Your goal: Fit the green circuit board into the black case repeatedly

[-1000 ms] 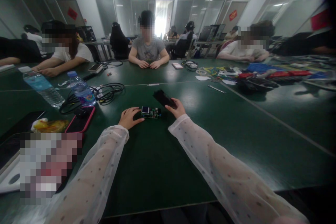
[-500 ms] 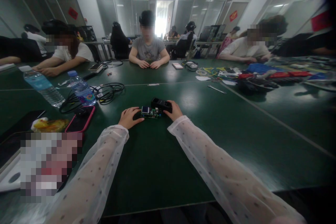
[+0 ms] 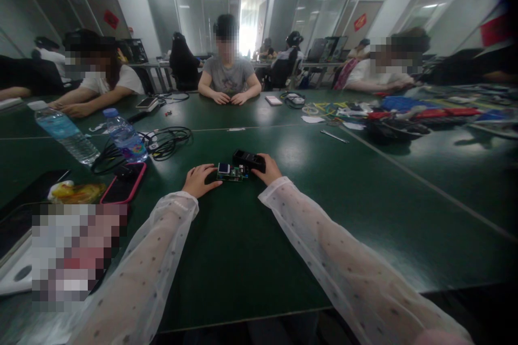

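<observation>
Just ahead of me on the green table (image 3: 243, 259) is a green circuit board (image 3: 233, 174) with a small dark square screen at its left end. My left hand (image 3: 199, 180) has its thumb and fingers curved around that left end, thumb at the near corner. Right behind the board lies a black plastic housing (image 3: 247, 159), its hollow side partly visible. My right hand (image 3: 269, 170) grips the housing's right end, thumb in front and fingers behind. Sheer dotted white sleeves cover both forearms.
To my left stand two water bottles (image 3: 125, 136), a coil of black cable (image 3: 172, 140), a pink-edged phone (image 3: 125, 183) and a yellow item in clear wrap (image 3: 76, 193). A thin metal tool (image 3: 334, 136) lies at right, before a cluttered pile (image 3: 424, 113). Several people sit around.
Both hands, the circuit board and the black housing stay practically in place. The person seated at the right has shifted a little.
</observation>
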Demonstrator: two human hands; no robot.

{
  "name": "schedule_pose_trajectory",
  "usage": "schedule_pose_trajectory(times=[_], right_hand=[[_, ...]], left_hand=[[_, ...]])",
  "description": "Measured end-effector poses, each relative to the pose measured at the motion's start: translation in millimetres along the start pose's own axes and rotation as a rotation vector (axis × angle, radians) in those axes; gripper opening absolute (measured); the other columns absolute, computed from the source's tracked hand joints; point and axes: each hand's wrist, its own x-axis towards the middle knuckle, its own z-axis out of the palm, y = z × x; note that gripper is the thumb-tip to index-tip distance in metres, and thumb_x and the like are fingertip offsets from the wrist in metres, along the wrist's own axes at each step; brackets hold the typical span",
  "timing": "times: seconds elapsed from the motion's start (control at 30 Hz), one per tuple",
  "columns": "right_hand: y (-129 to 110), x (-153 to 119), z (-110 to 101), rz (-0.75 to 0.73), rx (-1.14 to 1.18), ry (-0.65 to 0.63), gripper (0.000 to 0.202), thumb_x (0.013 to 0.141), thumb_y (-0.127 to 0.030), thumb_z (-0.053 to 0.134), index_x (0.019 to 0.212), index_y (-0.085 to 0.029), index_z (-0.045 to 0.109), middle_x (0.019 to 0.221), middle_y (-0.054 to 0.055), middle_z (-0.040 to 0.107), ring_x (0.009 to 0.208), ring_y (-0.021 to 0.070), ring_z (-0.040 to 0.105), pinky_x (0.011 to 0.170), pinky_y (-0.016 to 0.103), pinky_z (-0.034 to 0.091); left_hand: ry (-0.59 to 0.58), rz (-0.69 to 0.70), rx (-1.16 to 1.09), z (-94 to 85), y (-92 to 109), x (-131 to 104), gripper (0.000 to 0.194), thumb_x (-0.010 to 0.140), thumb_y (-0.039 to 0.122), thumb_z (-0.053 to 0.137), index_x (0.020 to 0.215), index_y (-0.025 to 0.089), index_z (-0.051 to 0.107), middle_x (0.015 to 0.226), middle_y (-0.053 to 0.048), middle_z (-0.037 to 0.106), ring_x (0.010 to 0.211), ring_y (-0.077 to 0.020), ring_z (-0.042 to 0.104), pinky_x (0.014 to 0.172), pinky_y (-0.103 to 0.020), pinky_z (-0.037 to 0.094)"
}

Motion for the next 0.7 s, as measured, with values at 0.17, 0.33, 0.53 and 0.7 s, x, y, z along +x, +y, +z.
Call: schedule_pose_trajectory(times=[0.17, 0.33, 0.53, 0.7], right_hand=[[-1.1, 0.3, -0.2, -0.008, 0.006, 0.000, 0.055, 0.072, -0.024, 0.069, 0.122, -0.022, 0.046, 0.117, 0.011, 0.056, 0.111, 0.0292, 0.053, 0.096, 0.051, 0.042], [-2.6, -0.6, -1.3, 0.009, -0.002, -0.009, 0.055, 0.073, -0.025, 0.068, 0.123, -0.022, 0.045, 0.117, 0.011, 0.056, 0.112, 0.0291, 0.053, 0.097, 0.051, 0.043], [-2.9, -0.1, -1.2, 0.014, -0.016, -0.018, 0.055, 0.073, -0.024, 0.069, 0.122, -0.020, 0.046, 0.117, 0.012, 0.056, 0.111, 0.0295, 0.053, 0.096, 0.051, 0.044], [-1.6, 0.3, 0.8, -0.005, 0.001, -0.001, 0.054, 0.073, -0.027, 0.069, 0.121, -0.021, 0.047, 0.116, 0.011, 0.057, 0.110, 0.0288, 0.054, 0.096, 0.051, 0.044]], left_hand=[[-0.013, -0.002, 0.001, -0.4, -0.3, 0.2, 0.056, 0.083, 0.064, 0.051, 0.126, 0.029, 0.052, 0.139, -0.005, 0.048, 0.129, -0.0294, 0.041, 0.106, -0.052, 0.028], [-0.009, -0.001, -0.001, -0.2, -1.5, 0.3, 0.055, 0.083, 0.064, 0.051, 0.127, 0.030, 0.052, 0.140, -0.005, 0.048, 0.129, -0.0302, 0.040, 0.106, -0.053, 0.027], [-0.007, -0.003, 0.001, 0.4, -1.4, 0.2, 0.055, 0.083, 0.063, 0.051, 0.126, 0.029, 0.052, 0.139, -0.005, 0.048, 0.129, -0.0298, 0.040, 0.106, -0.053, 0.027], [-0.006, -0.006, -0.004, 0.0, -0.7, 0.5, 0.054, 0.083, 0.063, 0.052, 0.126, 0.030, 0.053, 0.139, -0.004, 0.048, 0.129, -0.0294, 0.040, 0.107, -0.052, 0.026]])
